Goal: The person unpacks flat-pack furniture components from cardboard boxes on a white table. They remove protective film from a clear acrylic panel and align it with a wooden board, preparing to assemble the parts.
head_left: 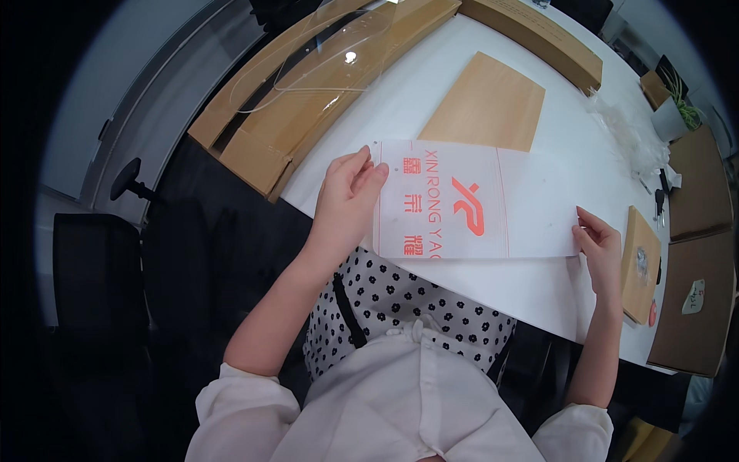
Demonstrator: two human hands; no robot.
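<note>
A flat white sheet (531,204) with red printing and thin red lines is stretched between my hands above the near edge of the white table. It could be a panel under printed film; I cannot tell which. My left hand (350,192) pinches its left edge near the upper corner, thumb on top. At the right edge, my right hand (599,245) grips it between thumb and fingers. Just beyond the sheet lies a light wooden board (493,100), its near edge partly covered by the sheet.
Long cardboard boxes (331,92) line the table's left and a further one (539,35) its far side. A clear curved panel (331,58) rests on the left box. Crumpled clear plastic (627,127), a potted plant (677,115), a second wooden board (640,266) and brown cardboard (697,262) are at right.
</note>
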